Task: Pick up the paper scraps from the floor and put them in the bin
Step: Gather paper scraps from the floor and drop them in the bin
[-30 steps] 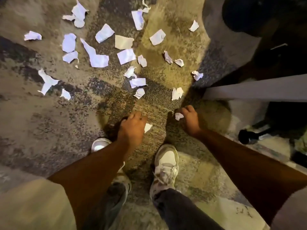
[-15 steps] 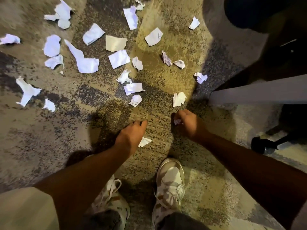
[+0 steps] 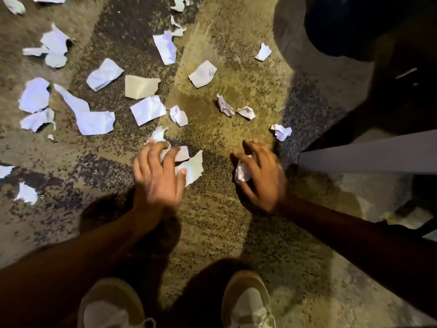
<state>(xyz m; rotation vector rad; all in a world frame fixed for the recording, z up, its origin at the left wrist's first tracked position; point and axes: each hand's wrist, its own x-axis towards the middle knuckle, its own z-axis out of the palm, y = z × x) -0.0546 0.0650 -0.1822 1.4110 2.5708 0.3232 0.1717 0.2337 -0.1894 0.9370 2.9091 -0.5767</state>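
Fingers of the left hand (image 3: 157, 178) are spread and lie over two paper scraps (image 3: 192, 168) on the speckled carpet (image 3: 224, 233), the thumb touching the nearer one. Curled fingers of the right hand (image 3: 262, 178) clutch a crumpled scrap (image 3: 242, 170) against the palm. Many more torn scraps (image 3: 147, 110) lie scattered ahead and to the left, apart from both hands. Two pale shoes (image 3: 247, 301) stand at the bottom edge. Whether the dark rounded shape (image 3: 350, 27) at upper right is the bin cannot be told.
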